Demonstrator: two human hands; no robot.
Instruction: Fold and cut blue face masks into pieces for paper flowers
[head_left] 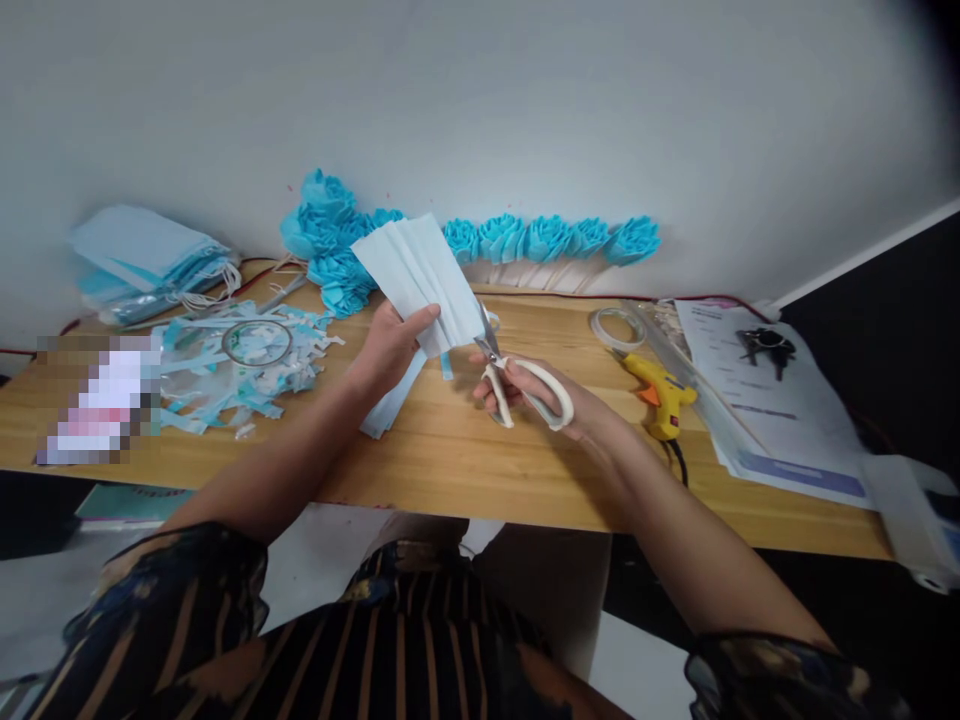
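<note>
Gripped scissors [492,355] in right hand [531,380], with blades [486,338] at edge of pleated blue sheet [420,270]; pinched sheet in left hand [391,342], above surface [465,455]. Beyond, saw scraps [300,352] heaped over clear plastic [181,372]; farther, stacked masks [142,238] with clear wrapping [139,312], could not tell whether enclosed.
</note>
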